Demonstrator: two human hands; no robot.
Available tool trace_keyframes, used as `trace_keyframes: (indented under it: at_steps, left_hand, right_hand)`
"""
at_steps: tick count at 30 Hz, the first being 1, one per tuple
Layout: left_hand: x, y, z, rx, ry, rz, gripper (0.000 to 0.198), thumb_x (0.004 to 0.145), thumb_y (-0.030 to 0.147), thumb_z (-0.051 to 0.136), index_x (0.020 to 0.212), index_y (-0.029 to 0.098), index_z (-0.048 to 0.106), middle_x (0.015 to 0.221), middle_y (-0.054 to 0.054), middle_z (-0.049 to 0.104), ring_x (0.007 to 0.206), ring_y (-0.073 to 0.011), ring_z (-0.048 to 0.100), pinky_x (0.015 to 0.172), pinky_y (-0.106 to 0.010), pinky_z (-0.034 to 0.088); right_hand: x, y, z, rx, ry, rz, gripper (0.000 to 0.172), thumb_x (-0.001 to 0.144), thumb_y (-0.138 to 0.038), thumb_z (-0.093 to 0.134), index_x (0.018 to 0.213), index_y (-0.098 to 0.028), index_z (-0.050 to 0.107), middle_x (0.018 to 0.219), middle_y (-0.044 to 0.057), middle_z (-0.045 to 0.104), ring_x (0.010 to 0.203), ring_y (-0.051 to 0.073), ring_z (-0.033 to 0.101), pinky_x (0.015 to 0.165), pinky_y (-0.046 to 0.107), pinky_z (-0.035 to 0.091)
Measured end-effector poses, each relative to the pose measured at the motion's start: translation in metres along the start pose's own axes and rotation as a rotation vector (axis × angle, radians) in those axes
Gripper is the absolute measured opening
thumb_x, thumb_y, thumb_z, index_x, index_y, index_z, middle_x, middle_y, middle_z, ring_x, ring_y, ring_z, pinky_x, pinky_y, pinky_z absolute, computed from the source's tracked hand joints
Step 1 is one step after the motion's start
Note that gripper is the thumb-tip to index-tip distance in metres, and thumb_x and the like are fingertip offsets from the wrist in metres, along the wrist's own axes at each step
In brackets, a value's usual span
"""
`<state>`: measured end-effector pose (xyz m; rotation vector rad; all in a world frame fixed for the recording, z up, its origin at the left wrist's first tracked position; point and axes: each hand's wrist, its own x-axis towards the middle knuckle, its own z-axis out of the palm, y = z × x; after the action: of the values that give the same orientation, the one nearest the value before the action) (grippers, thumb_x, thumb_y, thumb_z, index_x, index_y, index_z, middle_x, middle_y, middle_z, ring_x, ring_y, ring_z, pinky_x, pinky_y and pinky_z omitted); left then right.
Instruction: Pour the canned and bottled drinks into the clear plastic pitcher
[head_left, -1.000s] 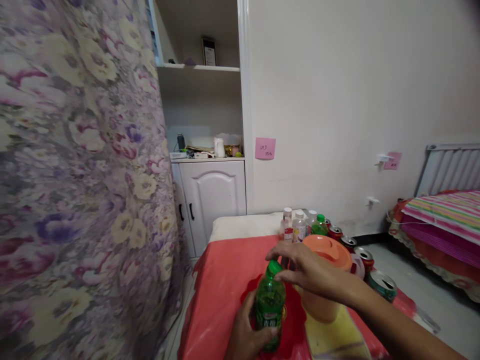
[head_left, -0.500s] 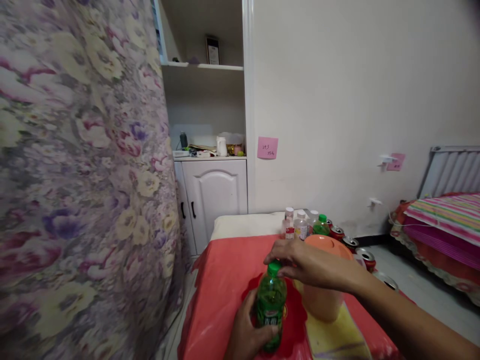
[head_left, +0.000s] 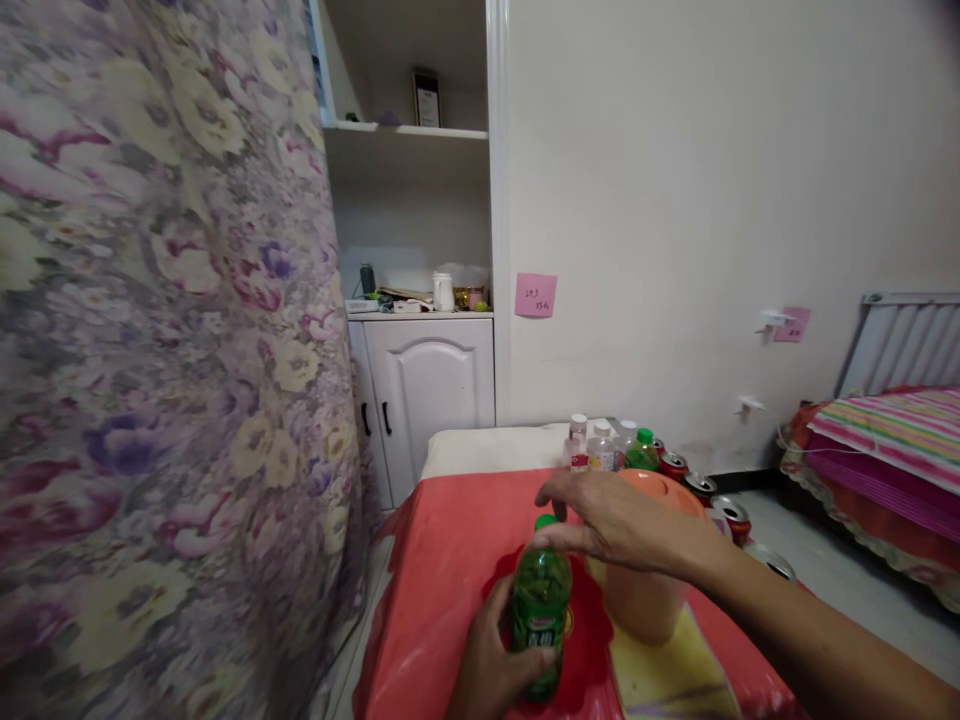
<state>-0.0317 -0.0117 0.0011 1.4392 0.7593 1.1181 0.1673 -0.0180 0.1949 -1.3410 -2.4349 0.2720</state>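
Observation:
A small green plastic bottle (head_left: 540,605) with a green cap (head_left: 547,522) stands on the red-covered table (head_left: 442,580). My left hand (head_left: 491,665) is wrapped round the bottle's lower body from the left. My right hand (head_left: 619,525) reaches in from the right, thumb and fingers closed on the cap. An orange lidded jug (head_left: 652,560) stands just behind my right hand, partly hidden by it.
Several small bottles (head_left: 600,448) and opened red cans (head_left: 701,487) line the table's far right edge. A flowered curtain (head_left: 165,350) hangs close on the left. A white cupboard (head_left: 427,395) stands behind, a bed (head_left: 885,450) at the right.
My right hand has shifted slightly on the cap, its fingers turned round it. The bottle and my left hand have stayed almost in place; the view moved a little.

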Motion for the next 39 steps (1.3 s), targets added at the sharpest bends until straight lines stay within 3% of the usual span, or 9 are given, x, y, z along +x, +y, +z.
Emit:
trace_keyframes:
  at_steps: [3, 8, 13, 16, 19, 22, 26, 32, 39]
  left_hand:
    - [0.001, -0.001, 0.000, 0.001, 0.008, -0.002, 0.074, 0.057, 0.037, 0.084, 0.126, 0.020, 0.060, 0.119, -0.009, 0.072, 0.110, -0.0323, 0.064, 0.094, -0.039, 0.048]
    - [0.003, -0.002, 0.001, 0.017, 0.008, -0.018, 0.073, 0.057, 0.036, 0.084, 0.123, 0.018, 0.061, 0.113, -0.009, 0.074, 0.104, -0.0313, 0.066, 0.090, -0.039, 0.050]
    - [0.003, -0.001, 0.002, 0.034, 0.028, -0.010, 0.075, 0.056, 0.032, 0.083, 0.125, 0.018, 0.059, 0.118, -0.010, 0.073, 0.109, -0.0328, 0.065, 0.094, -0.039, 0.049]
    - [0.003, 0.001, 0.002, 0.037, 0.033, -0.027, 0.073, 0.055, 0.031, 0.082, 0.123, 0.017, 0.060, 0.116, -0.010, 0.074, 0.109, -0.0333, 0.065, 0.093, -0.040, 0.049]
    - [0.003, 0.002, 0.003, 0.034, 0.031, -0.035, 0.070, 0.055, 0.030, 0.082, 0.121, 0.018, 0.062, 0.114, -0.009, 0.075, 0.108, -0.0332, 0.065, 0.093, -0.040, 0.049]
    - [0.003, 0.002, 0.003, 0.040, 0.044, -0.041, 0.068, 0.054, 0.027, 0.082, 0.119, 0.018, 0.062, 0.110, -0.008, 0.075, 0.105, -0.0321, 0.066, 0.092, -0.040, 0.049]
    - [0.003, 0.003, 0.003, 0.031, 0.052, -0.031, 0.071, 0.054, 0.028, 0.082, 0.122, 0.019, 0.062, 0.113, -0.008, 0.075, 0.108, -0.0325, 0.065, 0.093, -0.040, 0.049]
    - [0.003, 0.001, 0.001, 0.023, 0.040, -0.024, 0.072, 0.055, 0.031, 0.084, 0.123, 0.020, 0.062, 0.116, -0.008, 0.074, 0.110, -0.0323, 0.065, 0.094, -0.039, 0.049]
    - [0.004, 0.001, 0.001, 0.029, 0.025, -0.014, 0.074, 0.056, 0.034, 0.084, 0.124, 0.019, 0.060, 0.115, -0.008, 0.075, 0.110, -0.0326, 0.065, 0.094, -0.040, 0.049]
  right_hand:
    - [-0.004, 0.004, -0.002, 0.114, -0.016, -0.070, 0.045, 0.090, -0.048, 0.061, 0.126, -0.021, 0.062, 0.124, 0.012, 0.068, 0.106, 0.027, 0.063, 0.090, 0.041, 0.048]
    - [0.000, 0.009, 0.004, 0.121, -0.059, -0.132, 0.030, 0.088, -0.019, 0.062, 0.117, -0.023, 0.066, 0.112, 0.007, 0.068, 0.092, 0.019, 0.062, 0.082, 0.033, 0.048]
    - [0.004, 0.006, 0.007, 0.065, -0.008, -0.020, 0.026, 0.086, -0.042, 0.068, 0.095, -0.017, 0.069, 0.088, 0.006, 0.070, 0.073, 0.017, 0.059, 0.064, 0.030, 0.043]
    - [0.001, 0.005, 0.004, 0.037, 0.031, -0.019, 0.040, 0.088, -0.051, 0.063, 0.107, -0.017, 0.068, 0.104, 0.011, 0.071, 0.086, 0.022, 0.062, 0.074, 0.035, 0.047]
    - [-0.003, 0.006, 0.003, 0.125, 0.004, -0.044, 0.040, 0.089, -0.042, 0.064, 0.123, -0.019, 0.063, 0.117, 0.011, 0.068, 0.089, 0.021, 0.062, 0.082, 0.037, 0.048]
    - [-0.003, 0.008, 0.006, 0.153, 0.000, -0.064, 0.027, 0.089, -0.025, 0.064, 0.115, -0.020, 0.066, 0.110, 0.009, 0.068, 0.084, 0.017, 0.060, 0.078, 0.033, 0.048]
    - [0.000, 0.007, 0.009, 0.116, 0.050, 0.007, 0.023, 0.084, -0.036, 0.070, 0.096, -0.017, 0.067, 0.094, 0.007, 0.069, 0.074, 0.017, 0.058, 0.067, 0.031, 0.045]
    - [-0.003, 0.008, 0.009, 0.135, 0.018, -0.039, 0.035, 0.089, -0.033, 0.065, 0.121, -0.021, 0.064, 0.112, 0.009, 0.067, 0.087, 0.019, 0.062, 0.081, 0.035, 0.048]
    - [0.000, 0.011, 0.015, 0.134, 0.011, -0.039, 0.028, 0.086, -0.032, 0.068, 0.110, -0.020, 0.067, 0.108, 0.008, 0.070, 0.087, 0.020, 0.062, 0.081, 0.036, 0.048]
